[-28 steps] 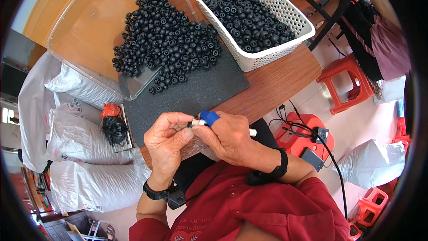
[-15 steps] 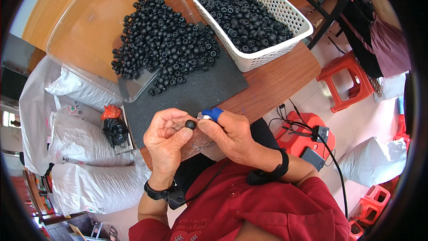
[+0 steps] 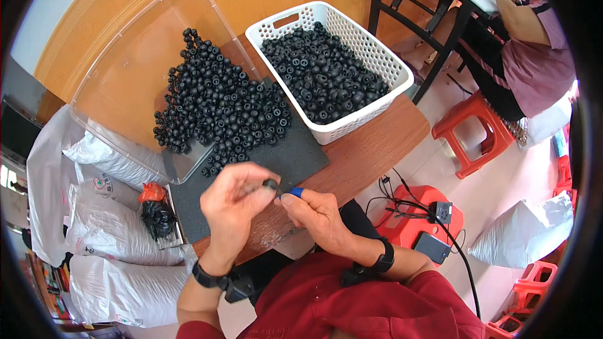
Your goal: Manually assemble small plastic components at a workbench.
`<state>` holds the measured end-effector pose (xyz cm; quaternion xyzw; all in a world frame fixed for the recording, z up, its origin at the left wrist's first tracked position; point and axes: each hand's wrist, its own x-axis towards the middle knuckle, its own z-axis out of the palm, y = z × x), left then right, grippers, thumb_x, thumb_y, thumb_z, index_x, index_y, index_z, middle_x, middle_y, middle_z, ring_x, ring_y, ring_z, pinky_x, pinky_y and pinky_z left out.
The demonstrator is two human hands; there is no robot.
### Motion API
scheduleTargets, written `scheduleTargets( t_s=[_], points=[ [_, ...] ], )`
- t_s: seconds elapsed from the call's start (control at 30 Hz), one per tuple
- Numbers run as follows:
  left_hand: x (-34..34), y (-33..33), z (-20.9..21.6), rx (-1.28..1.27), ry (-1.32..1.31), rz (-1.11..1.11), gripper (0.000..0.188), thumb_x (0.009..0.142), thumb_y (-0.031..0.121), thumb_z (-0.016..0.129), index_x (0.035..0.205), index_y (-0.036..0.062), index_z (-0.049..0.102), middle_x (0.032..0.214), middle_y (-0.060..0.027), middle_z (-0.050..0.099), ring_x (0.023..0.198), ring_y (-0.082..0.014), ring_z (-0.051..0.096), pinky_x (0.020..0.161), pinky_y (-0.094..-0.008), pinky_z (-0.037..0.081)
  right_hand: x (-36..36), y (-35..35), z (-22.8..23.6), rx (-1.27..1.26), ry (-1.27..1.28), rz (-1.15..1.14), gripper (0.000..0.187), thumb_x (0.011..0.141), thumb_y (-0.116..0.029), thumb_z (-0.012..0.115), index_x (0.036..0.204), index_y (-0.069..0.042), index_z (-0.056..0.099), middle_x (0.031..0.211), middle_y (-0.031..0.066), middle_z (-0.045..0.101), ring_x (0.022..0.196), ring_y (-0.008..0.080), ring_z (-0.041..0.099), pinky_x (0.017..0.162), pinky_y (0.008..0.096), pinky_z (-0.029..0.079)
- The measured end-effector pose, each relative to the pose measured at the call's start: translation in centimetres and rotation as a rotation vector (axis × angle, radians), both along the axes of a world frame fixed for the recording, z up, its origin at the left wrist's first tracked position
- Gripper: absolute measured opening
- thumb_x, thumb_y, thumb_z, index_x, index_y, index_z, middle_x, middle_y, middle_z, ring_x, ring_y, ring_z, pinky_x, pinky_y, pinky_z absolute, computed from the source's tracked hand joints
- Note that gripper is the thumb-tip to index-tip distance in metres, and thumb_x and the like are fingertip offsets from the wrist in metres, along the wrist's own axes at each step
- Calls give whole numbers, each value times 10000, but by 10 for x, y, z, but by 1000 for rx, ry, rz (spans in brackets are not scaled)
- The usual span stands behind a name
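Two bare hands are meeting just above the near edge of a wooden table point(image 3: 377, 150) in the head view. The left hand point(image 3: 232, 207) is pinching a small black rubber ring point(image 3: 271, 184) between thumb and fingertips, holding it up in front of the person's chest. The right hand point(image 3: 317, 213) is closing around a blue-handled tool point(image 3: 295, 193), whose tip is pointing at the ring and sitting just beside it; whether the two are actually touching is too small to tell. Both wrists are wearing black bands.

Beyond the hands a dark foam mat point(image 3: 282, 157) is lying on the table. A heap of black rings point(image 3: 220, 107) is spilling from a clear plastic tray point(image 3: 125, 75) onto the mat's far left part. To the right of that heap a white perforated basket point(image 3: 370, 103) is sitting, filled with more black pieces point(image 3: 320, 78).

White sacks point(image 3: 100, 226) are lying on the floor at the left. Red stools point(image 3: 471, 132) are standing at the right, and another person point(image 3: 534, 50) is sitting at a separate table in the upper right corner.
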<state>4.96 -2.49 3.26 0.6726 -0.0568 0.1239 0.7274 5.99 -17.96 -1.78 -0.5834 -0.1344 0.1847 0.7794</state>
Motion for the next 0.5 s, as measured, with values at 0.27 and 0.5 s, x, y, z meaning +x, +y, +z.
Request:
scheduleTargets(
  t_s=[0.27,0.5],
  points=[
    [136,-22,70,413,-197,-32,338,810,-9,648,1146,-11,614,902,-71,658,782,-90,598,702,-216,503,-6,-2,2,-60,-25,14,278,975,-201,523,970,42,659,629,-24,468,591,48,405,523,233,355],
    [91,57,36,546,-103,154,256,830,11,640,1085,-12,644,972,-56,678,782,-92,612,652,-211,481,-2,-2,-3,-24,-4,-28,284,965,-182,548,756,10,542,633,-55,407,605,26,347,497,231,311]
  ],
)
